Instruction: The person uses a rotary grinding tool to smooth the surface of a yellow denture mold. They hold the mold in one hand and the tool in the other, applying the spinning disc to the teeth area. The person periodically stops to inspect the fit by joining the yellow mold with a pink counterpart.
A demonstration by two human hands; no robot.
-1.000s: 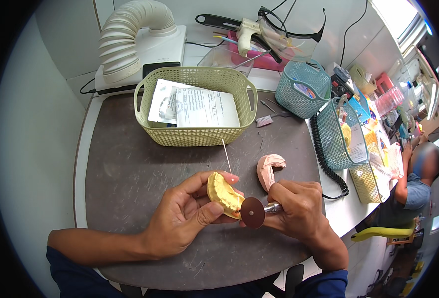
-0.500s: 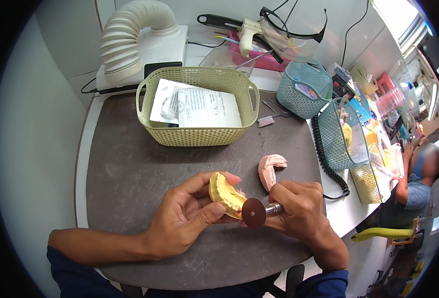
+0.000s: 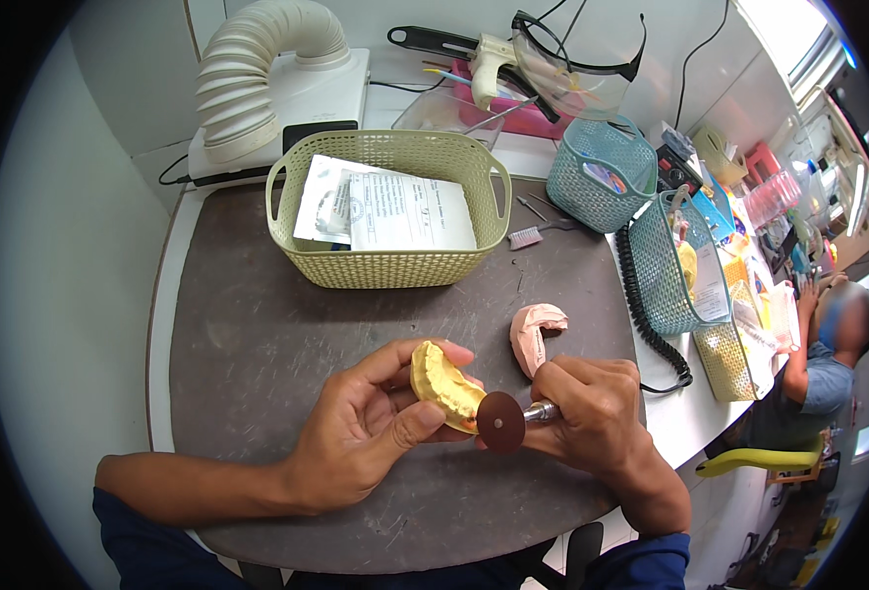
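A yellow cast [image 3: 444, 385] meets a dark brown disc [image 3: 500, 422] at lower centre, a pink cast [image 3: 533, 332] just right. Upper centre, a pale green basket [image 3: 387, 265] (woven pattern) sits on the dark grey-brown table [image 3: 258, 334]; teal baskets [image 3: 602, 177] stand upper right.

Dark, scuffed worktop [image 3: 258, 334] with baskets and a pink cast on it.

I see the grey-brown, scratched worktop rounding off toward me, with a white counter [image 3: 675, 418] running along its right side. On it stand a cream woven basket [image 3: 387, 265] holding papers at the far middle, and a teal mesh basket [image 3: 597, 182] further right. A small brush [image 3: 528, 236] lies between them, just beside the cream basket. A pink dental cast [image 3: 536, 334] rests right of centre. A black coiled cord [image 3: 641, 305] trails along the right edge, past a second teal basket [image 3: 666, 270].
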